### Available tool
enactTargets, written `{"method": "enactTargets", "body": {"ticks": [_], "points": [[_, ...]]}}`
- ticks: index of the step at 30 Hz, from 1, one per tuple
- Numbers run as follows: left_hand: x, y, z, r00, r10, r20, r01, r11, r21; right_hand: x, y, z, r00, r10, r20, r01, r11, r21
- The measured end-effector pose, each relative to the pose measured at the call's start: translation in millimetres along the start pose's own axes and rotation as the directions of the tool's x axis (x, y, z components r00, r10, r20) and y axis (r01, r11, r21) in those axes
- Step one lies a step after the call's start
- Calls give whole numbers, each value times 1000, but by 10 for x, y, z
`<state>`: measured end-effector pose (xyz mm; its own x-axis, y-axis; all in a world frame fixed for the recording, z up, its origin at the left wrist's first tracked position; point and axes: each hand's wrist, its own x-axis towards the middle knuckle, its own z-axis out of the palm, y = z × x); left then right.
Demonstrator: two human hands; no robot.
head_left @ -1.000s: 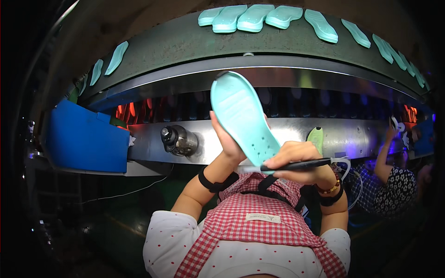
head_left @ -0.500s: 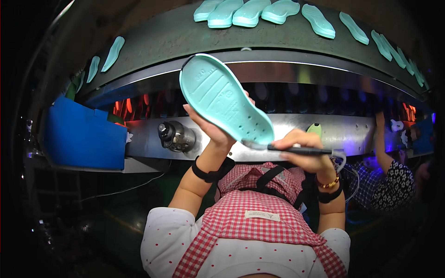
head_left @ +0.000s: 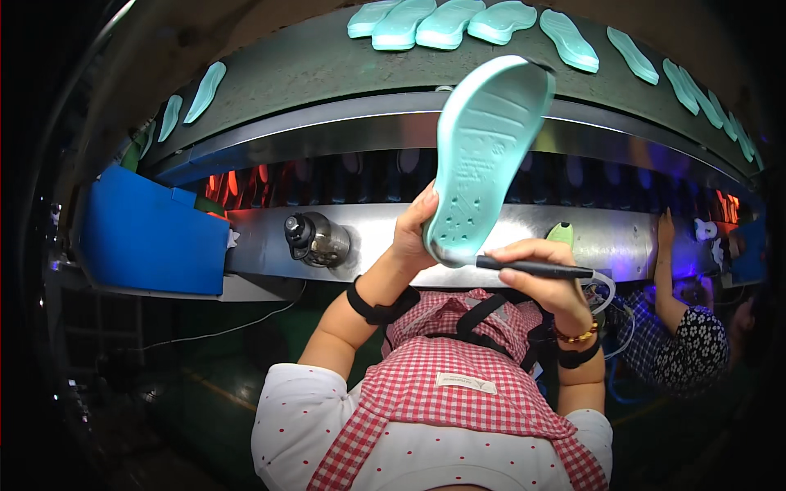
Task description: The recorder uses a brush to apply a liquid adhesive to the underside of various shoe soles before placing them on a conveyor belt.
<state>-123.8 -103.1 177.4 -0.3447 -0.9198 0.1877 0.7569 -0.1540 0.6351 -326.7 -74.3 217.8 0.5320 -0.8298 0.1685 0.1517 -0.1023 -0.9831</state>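
My left hand [head_left: 416,236] grips a mint-green shoe sole [head_left: 485,155] by its lower left edge, fingers partly hidden behind it. The sole stands tilted with its ridged inner face toward me and a dark mark at its top right end. Held like a pen in my right hand [head_left: 550,274] is a black-handled brush [head_left: 565,271] with a pale tube at its back end. The brush's pale tip touches or nearly touches the sole's bottom end; blur hides the exact contact.
Several mint soles [head_left: 569,42] lie on the dark conveyor belt [head_left: 319,86] beyond. A dark bottle [head_left: 319,241] and a light green piece [head_left: 561,234] are on the metal ledge [head_left: 377,225]. A blue housing [head_left: 160,233] stands left; a co-worker's arm [head_left: 670,282] reaches in right.
The sole has swung clockwise, its top end moving from upper left to upper right. My left hand has shifted slightly right; the brush stays near the sole's bottom end.
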Motion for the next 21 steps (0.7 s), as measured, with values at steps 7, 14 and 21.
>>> {"method": "enactTargets", "body": {"ticks": [7, 14, 21], "points": [[42, 236, 126, 941, -337, 45, 316, 916, 248, 61, -59, -120, 935, -232, 267, 297, 925, -235], [-114, 350, 213, 816, -578, 27, 562, 803, 198, -35, -203, -196, 907, -268, 323, 369, 877, -308], [-218, 316, 57, 775, -627, -73, 616, 725, 308, -179, -329, -243, 866, -68, 495, 332, 819, -468]]}}
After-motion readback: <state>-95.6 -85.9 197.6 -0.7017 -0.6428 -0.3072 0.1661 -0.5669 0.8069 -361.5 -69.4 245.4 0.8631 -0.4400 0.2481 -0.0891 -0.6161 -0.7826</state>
